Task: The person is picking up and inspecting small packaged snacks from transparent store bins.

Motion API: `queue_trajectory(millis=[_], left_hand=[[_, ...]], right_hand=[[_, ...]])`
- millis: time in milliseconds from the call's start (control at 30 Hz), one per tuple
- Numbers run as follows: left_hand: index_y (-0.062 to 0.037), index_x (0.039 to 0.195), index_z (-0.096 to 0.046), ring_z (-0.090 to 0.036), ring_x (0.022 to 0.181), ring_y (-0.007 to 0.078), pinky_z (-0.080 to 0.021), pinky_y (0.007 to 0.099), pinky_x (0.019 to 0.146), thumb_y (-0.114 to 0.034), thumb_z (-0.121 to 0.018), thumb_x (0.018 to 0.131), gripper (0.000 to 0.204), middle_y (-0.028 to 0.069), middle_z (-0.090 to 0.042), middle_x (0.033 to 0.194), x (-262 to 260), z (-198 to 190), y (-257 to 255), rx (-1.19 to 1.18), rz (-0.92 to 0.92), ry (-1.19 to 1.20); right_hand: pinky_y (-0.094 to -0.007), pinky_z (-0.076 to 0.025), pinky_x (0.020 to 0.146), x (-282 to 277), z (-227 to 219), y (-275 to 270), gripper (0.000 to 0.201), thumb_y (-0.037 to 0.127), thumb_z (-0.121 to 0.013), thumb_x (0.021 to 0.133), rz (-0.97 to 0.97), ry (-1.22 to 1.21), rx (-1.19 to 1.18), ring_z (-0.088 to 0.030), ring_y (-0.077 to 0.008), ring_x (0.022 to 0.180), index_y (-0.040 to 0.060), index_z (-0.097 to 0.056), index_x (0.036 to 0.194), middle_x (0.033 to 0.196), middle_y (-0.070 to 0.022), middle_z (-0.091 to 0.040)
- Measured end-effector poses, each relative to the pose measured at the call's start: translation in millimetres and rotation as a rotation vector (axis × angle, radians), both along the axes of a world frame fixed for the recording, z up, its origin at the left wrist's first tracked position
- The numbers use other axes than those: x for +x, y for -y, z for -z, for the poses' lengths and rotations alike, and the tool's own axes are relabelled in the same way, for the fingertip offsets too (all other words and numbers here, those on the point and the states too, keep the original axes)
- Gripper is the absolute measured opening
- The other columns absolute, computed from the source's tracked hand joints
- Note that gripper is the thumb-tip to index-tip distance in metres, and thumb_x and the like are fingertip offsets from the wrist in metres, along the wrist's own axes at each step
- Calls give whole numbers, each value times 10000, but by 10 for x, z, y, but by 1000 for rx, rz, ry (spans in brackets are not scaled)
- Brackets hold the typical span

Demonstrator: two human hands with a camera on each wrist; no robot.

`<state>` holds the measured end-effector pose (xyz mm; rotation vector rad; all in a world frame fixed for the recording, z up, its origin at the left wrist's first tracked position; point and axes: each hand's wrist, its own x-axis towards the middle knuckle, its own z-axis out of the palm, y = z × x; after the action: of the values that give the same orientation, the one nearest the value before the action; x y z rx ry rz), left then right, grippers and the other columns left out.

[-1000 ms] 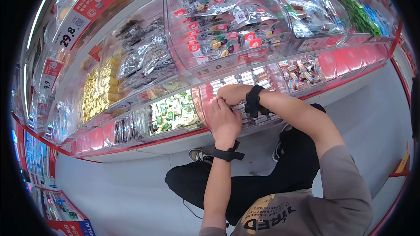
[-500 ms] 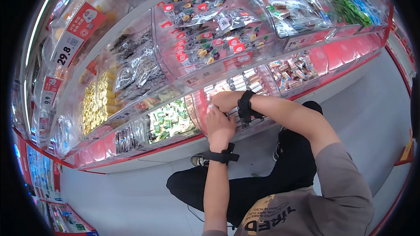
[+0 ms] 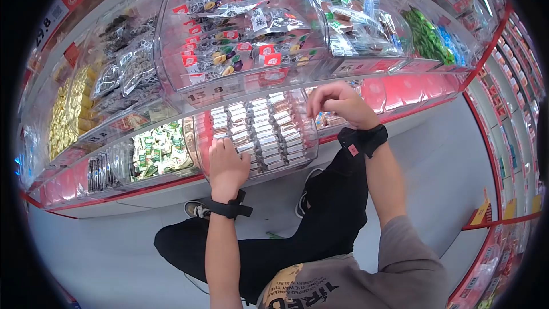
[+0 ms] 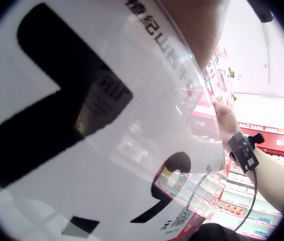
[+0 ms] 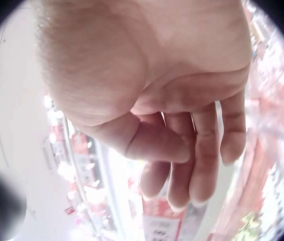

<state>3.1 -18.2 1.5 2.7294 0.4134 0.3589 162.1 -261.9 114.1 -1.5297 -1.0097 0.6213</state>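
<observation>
In the head view my left hand point(image 3: 229, 163) rests over the front left corner of a clear plastic bin point(image 3: 311, 151), back of the hand up. Inside the bin lie rows of small wrapped bars point(image 3: 269, 129) in silver and brown. A large white price card point(image 4: 147, 120) fills much of the left wrist view and hides my left fingers. My right hand point(image 3: 340, 103) hovers over the bin's right side, at the lower shelf. Its fingers point(image 5: 204, 175) hang loosely bent with nothing between them in the right wrist view.
Green-and-white wrapped sweets point(image 3: 163, 151) fill the bin to the left. Above, the upper shelf holds bags of dried plums point(image 3: 240, 40) behind a clear front that overhangs the lower bins. Red-lined bins point(image 3: 400, 88) continue right. My bent knees point(image 3: 183, 246) are below the shelf.
My right hand has moved away from the left hand, rightward across the bin, uncovering the wrapped bars. The left hand stays at the bin's left side. The head view has swung right.
</observation>
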Motion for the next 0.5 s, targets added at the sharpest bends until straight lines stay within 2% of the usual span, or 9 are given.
queue_trajectory(millis=[33, 133, 233, 333, 367, 433, 467, 500], left_hand=[[33, 1008, -518, -495, 1043, 376, -397, 452, 927, -238, -592, 803, 348, 222, -547, 1021, 5, 20, -15, 6, 7, -14], [33, 942, -518, -494, 1033, 386, -376, 460, 952, -211, -560, 792, 290, 228, -537, 1005, 7, 59, -4, -4, -7, 35], [40, 951, -522, -497, 1057, 376, -376, 455, 961, -213, -558, 799, 297, 233, -546, 1016, -14, -49, 22, -39, -18, -2], [39, 1018, -546, -505, 1086, 366, -396, 444, 958, -230, -574, 818, 337, 222, -566, 1067, -33, -78, 24, -43, -26, -19], [45, 1047, -545, -494, 1116, 367, -383, 441, 980, -230, -572, 822, 357, 228, -564, 1099, -31, -22, 19, 11, -26, 36], [57, 1106, -543, -473, 1177, 368, -357, 436, 1025, -230, -568, 831, 399, 239, -560, 1164, -41, 92, 17, 115, -33, 139], [61, 1126, -538, -461, 1197, 368, -344, 434, 1040, -232, -567, 833, 415, 240, -550, 1191, -44, 146, 4, 109, -35, 111], [64, 1147, -534, -449, 1216, 368, -331, 431, 1055, -233, -566, 836, 431, 241, -540, 1219, -33, 125, 5, 105, -34, 81]], right_hand=[[-259, -478, 720, 137, 186, 131, 189, 16, -527, 752, 87, -68, 58, -610, -103, 806, 8, -686, 854, 865, -80, -676], [-321, -490, 770, 440, 680, 269, 218, 55, -556, 748, 556, 194, -265, -637, -198, 843, 19, -680, 924, 892, -123, -679], [-404, -462, 897, 563, 879, 200, 431, 124, -602, 741, 505, 489, -505, -586, -336, 1058, 79, -605, 1169, 1131, -210, -614], [-459, -365, 1030, 520, 943, 65, 696, 195, -640, 738, 406, 711, -748, -385, -414, 1288, 162, -405, 1392, 1399, -249, -400], [-462, -310, 1080, 621, 1075, 41, 822, 217, -650, 742, 348, 570, -791, -254, -388, 1378, 172, -264, 1467, 1518, -225, -192], [-456, -298, 1090, 664, 1223, 21, 838, 232, -664, 736, 297, 521, -831, -249, -390, 1381, 158, -263, 1468, 1528, -223, -164], [-453, -291, 1094, 678, 1306, 14, 846, 239, -670, 733, 269, 493, -851, -246, -391, 1382, 152, -262, 1468, 1533, -222, -149], [-471, -328, 1062, 698, 1302, 4, 839, 238, -678, 718, 253, 550, -791, -297, -404, 1343, 131, -284, 1450, 1494, -222, -219]])
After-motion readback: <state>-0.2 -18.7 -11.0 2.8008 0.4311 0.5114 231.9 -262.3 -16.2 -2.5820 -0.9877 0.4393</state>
